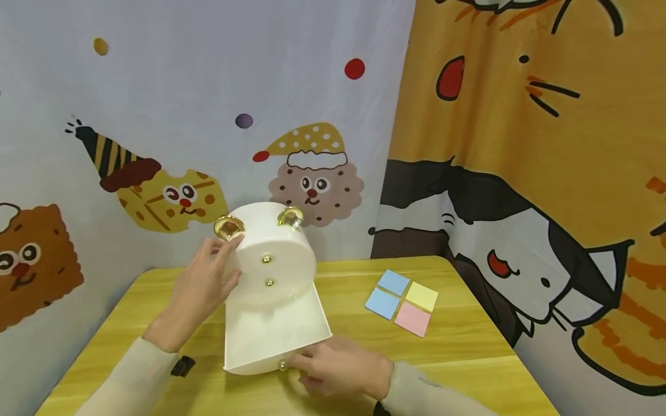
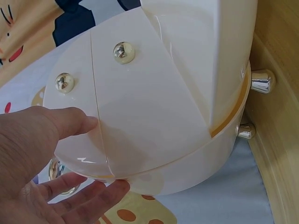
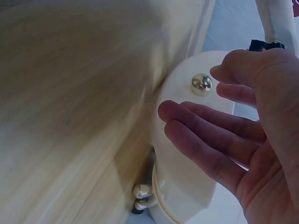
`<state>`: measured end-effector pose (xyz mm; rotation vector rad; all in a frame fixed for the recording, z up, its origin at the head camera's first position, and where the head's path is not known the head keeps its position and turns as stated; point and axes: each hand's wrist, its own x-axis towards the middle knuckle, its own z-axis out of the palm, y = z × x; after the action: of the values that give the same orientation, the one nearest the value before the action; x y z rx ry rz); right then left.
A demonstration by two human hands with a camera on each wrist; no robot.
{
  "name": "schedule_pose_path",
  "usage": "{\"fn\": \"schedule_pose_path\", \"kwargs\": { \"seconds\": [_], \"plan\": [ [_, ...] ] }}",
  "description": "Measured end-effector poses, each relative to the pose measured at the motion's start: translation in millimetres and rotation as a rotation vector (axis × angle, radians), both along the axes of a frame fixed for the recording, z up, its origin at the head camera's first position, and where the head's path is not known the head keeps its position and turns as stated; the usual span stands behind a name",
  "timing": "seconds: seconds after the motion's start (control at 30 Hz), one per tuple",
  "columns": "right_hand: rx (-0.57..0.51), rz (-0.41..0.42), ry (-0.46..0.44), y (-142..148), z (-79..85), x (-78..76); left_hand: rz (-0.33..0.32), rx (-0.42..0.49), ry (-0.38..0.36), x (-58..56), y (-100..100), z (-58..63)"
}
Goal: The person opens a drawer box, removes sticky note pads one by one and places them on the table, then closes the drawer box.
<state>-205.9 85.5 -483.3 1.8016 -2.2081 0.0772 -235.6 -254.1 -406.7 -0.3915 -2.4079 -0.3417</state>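
A white rounded drawer box [image 1: 265, 226] with gold ears stands tilted back on the table, its lowest drawer [image 1: 276, 332] pulled far out. Two gold knobs mark the upper drawer fronts. My left hand [image 1: 205, 277] rests against the box's left side, thumb on the front and the other fingers along the side edge. At the front of the pulled-out drawer is my right hand [image 1: 343, 367], beside its gold knob [image 3: 202, 84]. In the right wrist view the thumb and fingers are spread around that knob, apart from it.
On the right of the wooden table [image 1: 468, 346] lie two blue sticky pads [image 1: 382, 303], a yellow pad [image 1: 422, 296] and a pink pad [image 1: 413, 319]. A printed cartoon curtain [image 1: 182, 69] hangs behind the table. Gold feet [image 2: 263, 81] show under the box.
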Motion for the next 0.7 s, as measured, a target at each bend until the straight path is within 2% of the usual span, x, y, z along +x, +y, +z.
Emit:
{"fn": "schedule_pose_path", "kwargs": {
  "seconds": [0.2, 0.3, 0.43, 0.7],
  "plan": [
    [-0.019, 0.037, -0.023, -6, -8.4, -1.6, 0.013, -0.007, -0.024, 1.5, -2, -1.1],
    [-0.015, 0.042, -0.014, -6, -8.8, -1.7, 0.014, -0.007, -0.010, 1.9, -1, -1.7],
    [-0.005, 0.031, -0.017, -8, -7.3, -1.8, 0.013, -0.008, 0.017, 1.8, 0, -1.4],
    [0.029, 0.016, -0.004, -18, -9.8, -2.2, 0.012, -0.012, 0.019, 1.6, 2, -0.2]
  ]
}}
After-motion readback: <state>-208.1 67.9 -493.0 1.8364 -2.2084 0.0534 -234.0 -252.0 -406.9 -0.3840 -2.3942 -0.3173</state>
